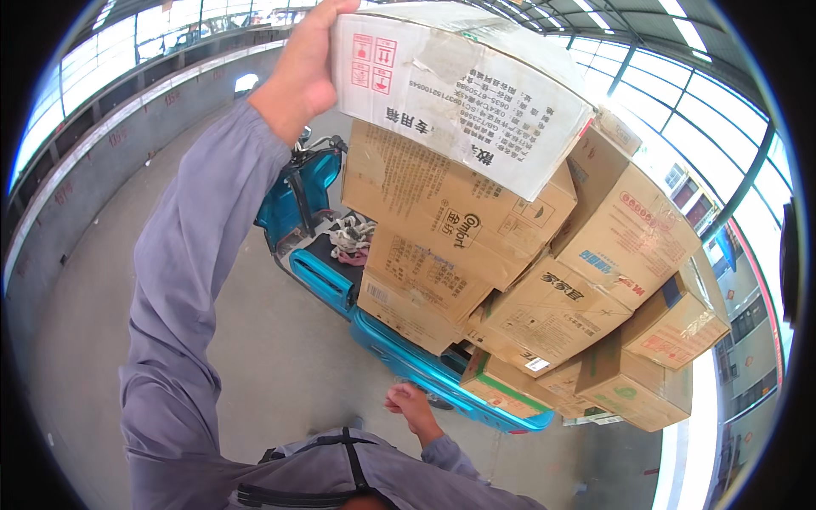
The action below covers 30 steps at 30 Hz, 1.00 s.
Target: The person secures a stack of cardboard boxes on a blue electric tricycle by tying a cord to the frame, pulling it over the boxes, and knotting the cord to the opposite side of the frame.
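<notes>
My left hand [308,72] is raised at the left end of a white cardboard box [459,93], its fingers reaching over the upper corner and partly out of sight. Printed marks in red and black cover the box's near side. That box tops a tall stack, directly above a brown carton [450,183]. Beneath this sits another brown carton [425,276]. Low in front of my body, my right hand [411,406] is loosely closed, with nothing visible in it. It hangs near the side of a blue cargo tricycle [382,340], apart from the cartons.
Several more cartons [552,302] are piled toward the tricycle's rear, some overhanging its side. Crumpled cloth [350,238] lies by the seat, behind the blue front panel [297,191]. A low grey wall [110,153] curves along the left. Concrete floor [280,365] surrounds the vehicle.
</notes>
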Motion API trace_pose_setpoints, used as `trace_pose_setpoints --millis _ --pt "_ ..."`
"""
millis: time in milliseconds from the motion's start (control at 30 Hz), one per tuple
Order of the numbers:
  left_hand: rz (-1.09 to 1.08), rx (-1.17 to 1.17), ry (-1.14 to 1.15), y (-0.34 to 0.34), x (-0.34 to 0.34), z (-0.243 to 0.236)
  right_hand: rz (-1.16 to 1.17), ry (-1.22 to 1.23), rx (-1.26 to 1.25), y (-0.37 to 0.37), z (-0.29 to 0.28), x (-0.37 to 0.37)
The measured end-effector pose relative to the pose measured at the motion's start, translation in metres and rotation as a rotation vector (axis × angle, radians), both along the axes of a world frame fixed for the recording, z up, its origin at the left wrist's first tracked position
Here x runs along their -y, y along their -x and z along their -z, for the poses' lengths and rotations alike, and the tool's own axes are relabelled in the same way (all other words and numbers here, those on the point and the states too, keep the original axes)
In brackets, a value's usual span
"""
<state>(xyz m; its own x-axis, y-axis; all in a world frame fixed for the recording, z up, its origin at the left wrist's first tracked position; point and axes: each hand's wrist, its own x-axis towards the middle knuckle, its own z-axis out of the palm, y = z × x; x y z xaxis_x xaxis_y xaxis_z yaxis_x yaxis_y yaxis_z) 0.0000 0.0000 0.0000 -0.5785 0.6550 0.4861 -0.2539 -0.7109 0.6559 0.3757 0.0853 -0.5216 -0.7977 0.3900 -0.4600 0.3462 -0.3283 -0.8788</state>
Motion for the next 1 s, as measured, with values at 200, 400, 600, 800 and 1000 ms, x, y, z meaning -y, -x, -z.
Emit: trace_pose_setpoints --millis 200,400,600,800,1000 --pt "0.122 -0.037 0.139 0.017 -0.064 -0.017 0.106 0.028 -0.035 0.036 0.014 -0.009" --pt "0.025 -0.114 0.308 0.003 -0.119 -0.016 0.112 -0.067 0.008 0.067 -0.003 -0.027" --pt "-0.120 -0.441 0.263 0.056 -0.095 0.007 0.223 -0.068 0.041 0.112 -0.004 -0.016" --pt "-0.262 -0.354 0.111 0.149 0.021 0.068 0.229 -0.085 0.136 0.182 0.000 0.019" --pt "-0.219 -0.116 0.665 0.264 0.139 0.322 0.047 -0.131 0.157 0.305 -0.020 0.070"
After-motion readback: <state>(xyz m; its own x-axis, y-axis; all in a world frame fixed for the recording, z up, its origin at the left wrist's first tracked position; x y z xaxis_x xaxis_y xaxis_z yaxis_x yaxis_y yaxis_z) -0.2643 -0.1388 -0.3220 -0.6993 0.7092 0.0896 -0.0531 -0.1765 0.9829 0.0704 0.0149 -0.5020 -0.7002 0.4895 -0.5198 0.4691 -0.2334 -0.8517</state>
